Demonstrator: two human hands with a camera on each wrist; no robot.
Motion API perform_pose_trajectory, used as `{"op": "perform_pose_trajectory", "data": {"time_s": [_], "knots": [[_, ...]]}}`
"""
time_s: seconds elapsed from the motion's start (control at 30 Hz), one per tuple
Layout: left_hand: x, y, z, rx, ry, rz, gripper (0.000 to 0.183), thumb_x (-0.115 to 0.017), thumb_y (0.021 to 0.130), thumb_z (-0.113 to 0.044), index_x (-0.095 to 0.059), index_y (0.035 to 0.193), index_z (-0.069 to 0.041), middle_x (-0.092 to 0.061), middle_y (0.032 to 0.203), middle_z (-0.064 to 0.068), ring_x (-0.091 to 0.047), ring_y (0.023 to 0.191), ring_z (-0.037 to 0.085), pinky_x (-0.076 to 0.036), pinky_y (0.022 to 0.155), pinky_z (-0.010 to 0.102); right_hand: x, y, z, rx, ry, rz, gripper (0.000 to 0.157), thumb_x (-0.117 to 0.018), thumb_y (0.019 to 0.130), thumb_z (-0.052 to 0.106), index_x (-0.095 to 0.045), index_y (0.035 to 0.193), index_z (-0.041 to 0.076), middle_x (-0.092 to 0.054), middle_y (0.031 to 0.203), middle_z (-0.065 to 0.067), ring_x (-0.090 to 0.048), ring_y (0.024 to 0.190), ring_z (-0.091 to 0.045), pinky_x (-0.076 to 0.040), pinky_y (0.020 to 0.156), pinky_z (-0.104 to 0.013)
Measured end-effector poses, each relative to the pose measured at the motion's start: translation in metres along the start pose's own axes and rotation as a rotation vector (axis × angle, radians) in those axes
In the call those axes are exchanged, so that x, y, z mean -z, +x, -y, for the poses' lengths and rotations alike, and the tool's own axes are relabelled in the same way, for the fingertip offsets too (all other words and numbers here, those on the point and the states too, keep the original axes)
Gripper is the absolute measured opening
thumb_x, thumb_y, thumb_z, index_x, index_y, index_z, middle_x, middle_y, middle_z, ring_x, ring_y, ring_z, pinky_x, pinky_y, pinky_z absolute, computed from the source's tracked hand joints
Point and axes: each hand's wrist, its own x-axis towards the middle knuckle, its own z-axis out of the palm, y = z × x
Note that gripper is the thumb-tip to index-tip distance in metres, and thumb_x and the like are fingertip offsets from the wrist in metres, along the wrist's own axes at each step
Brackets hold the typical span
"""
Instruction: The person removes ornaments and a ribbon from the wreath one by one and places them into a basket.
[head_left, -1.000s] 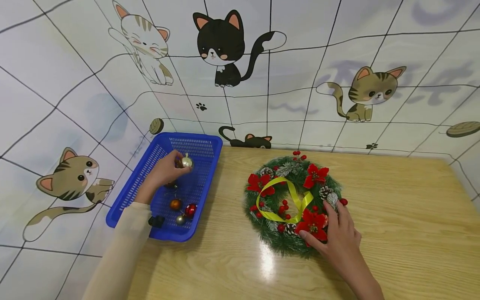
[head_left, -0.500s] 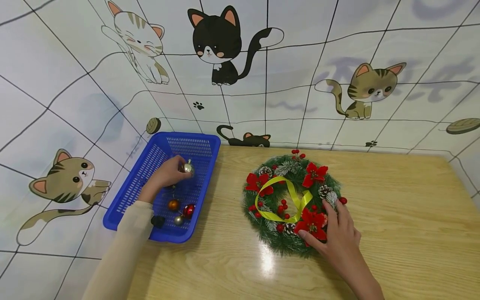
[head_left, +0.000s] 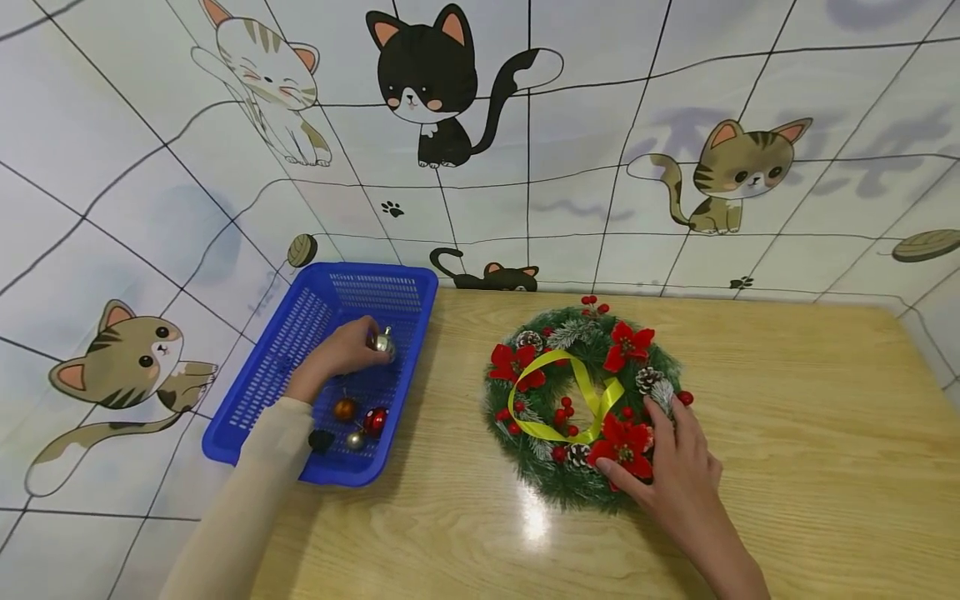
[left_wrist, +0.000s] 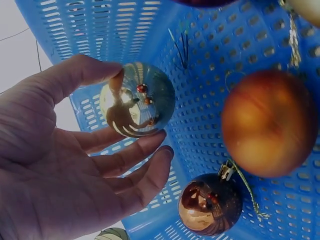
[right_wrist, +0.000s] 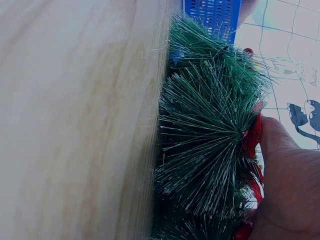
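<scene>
My left hand is inside the blue basket, pinching a shiny pale-gold bauble between thumb and fingers. Its cap points upward in the head view. Several other baubles lie in the basket: an orange one, a shiny red one and a small gold one. A copper bauble shows in the left wrist view. My right hand rests with spread fingers on the near right side of a green wreath, thumb at a red poinsettia.
A loop of yellow ribbon lies across the wreath, among pine cones and red berries. Wreath and basket stand on a wooden table. Behind and to the left rise cat-patterned walls.
My left hand has moved slightly toward me and right inside the basket, lowering the pale-gold bauble. My right hand keeps its place on the wreath. The head view has shifted a little.
</scene>
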Motion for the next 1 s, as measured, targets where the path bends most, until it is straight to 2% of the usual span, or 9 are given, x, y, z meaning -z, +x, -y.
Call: {"op": "perform_pose_trajectory", "data": {"time_s": [0.17, 0.33, 0.43, 0.47, 0.6, 0.7, 0.8, 0.93, 1.0], "knots": [[-0.001, 0.000, -0.001, -0.002, 0.011, 0.013, 0.046, -0.080, 0.097, -0.021, -0.059, 0.125, 0.009, -0.069, 0.110, 0.022, -0.065, 0.098, 0.035, -0.055, 0.088, 0.053, 0.000, 0.001, 0.001, -0.002, 0.005, 0.006, 0.114, -0.087, 0.089, 0.060, -0.027, 0.169, 0.006, -0.013, 0.173, -0.033, -0.019, 0.152, -0.061, -0.027, 0.095, -0.085], [-0.001, 0.000, -0.002, 0.020, 0.023, 0.065, 0.046, -0.080, 0.098, -0.025, -0.059, 0.126, 0.006, -0.067, 0.111, 0.020, -0.063, 0.099, 0.033, -0.054, 0.089, 0.050, 0.000, 0.001, 0.002, -0.009, 0.010, 0.011, 0.114, -0.086, 0.089, 0.060, -0.027, 0.169, 0.005, -0.012, 0.173, -0.033, -0.019, 0.152, -0.061, -0.026, 0.096, -0.085], [-0.002, 0.006, 0.005, 0.026, 0.015, 0.089, 0.050, -0.081, 0.097, -0.028, -0.059, 0.127, 0.006, -0.067, 0.112, 0.021, -0.063, 0.099, 0.034, -0.054, 0.089, 0.051, 0.000, 0.001, 0.002, -0.014, 0.012, 0.015, 0.114, -0.086, 0.089, 0.060, -0.027, 0.169, 0.005, -0.012, 0.173, -0.033, -0.019, 0.152, -0.061, -0.026, 0.096, -0.085], [-0.003, 0.009, 0.010, 0.025, 0.011, 0.097, 0.052, -0.082, 0.096, -0.030, -0.059, 0.127, 0.005, -0.067, 0.112, 0.020, -0.063, 0.099, 0.034, -0.055, 0.090, 0.051, 0.000, 0.001, 0.002, -0.015, 0.011, 0.016, 0.114, -0.086, 0.089, 0.060, -0.027, 0.169, 0.005, -0.012, 0.173, -0.033, -0.019, 0.152, -0.061, -0.026, 0.096, -0.085], [-0.019, 0.041, 0.052, -0.002, 0.037, 0.104, 0.060, -0.085, 0.093, -0.042, -0.059, 0.126, 0.001, -0.066, 0.108, 0.017, -0.062, 0.094, 0.032, -0.055, 0.082, 0.049, 0.000, 0.001, 0.001, -0.016, 0.012, 0.017, 0.114, -0.086, 0.089, 0.061, -0.027, 0.169, 0.006, -0.012, 0.173, -0.033, -0.019, 0.152, -0.061, -0.026, 0.096, -0.085], [-0.032, 0.060, 0.081, -0.004, 0.058, 0.091, 0.060, -0.086, 0.092, -0.046, -0.061, 0.128, -0.005, -0.067, 0.106, 0.009, -0.062, 0.092, 0.026, -0.055, 0.078, 0.044, 0.000, 0.000, 0.000, -0.016, 0.014, 0.014, 0.114, -0.086, 0.089, 0.061, -0.027, 0.169, 0.006, -0.012, 0.173, -0.032, -0.019, 0.152, -0.061, -0.026, 0.096, -0.085], [-0.033, 0.061, 0.084, -0.015, 0.036, 0.105, 0.060, -0.085, 0.093, -0.045, -0.060, 0.130, -0.004, -0.068, 0.108, 0.011, -0.063, 0.094, 0.028, -0.056, 0.080, 0.045, 0.000, 0.000, 0.000, -0.014, 0.012, 0.009, 0.113, -0.086, 0.089, 0.060, -0.028, 0.169, 0.006, -0.013, 0.173, -0.032, -0.019, 0.151, -0.061, -0.026, 0.096, -0.085], [-0.027, 0.046, 0.068, -0.057, 0.022, 0.113, 0.061, -0.082, 0.097, -0.040, -0.057, 0.132, 0.003, -0.068, 0.114, 0.021, -0.064, 0.100, 0.035, -0.056, 0.085, 0.050, 0.000, 0.000, 0.000, -0.009, 0.007, 0.005, 0.113, -0.087, 0.088, 0.060, -0.028, 0.169, 0.006, -0.014, 0.172, -0.033, -0.020, 0.151, -0.061, -0.027, 0.095, -0.085], [-0.024, 0.039, 0.060, -0.051, 0.032, 0.109, 0.063, -0.084, 0.096, -0.040, -0.057, 0.133, 0.004, -0.068, 0.115, 0.021, -0.065, 0.100, 0.034, -0.056, 0.086, 0.051, 0.000, 0.000, 0.001, -0.009, 0.008, 0.006, 0.113, -0.087, 0.088, 0.060, -0.028, 0.169, 0.006, -0.014, 0.172, -0.033, -0.020, 0.151, -0.061, -0.027, 0.095, -0.085]]}}
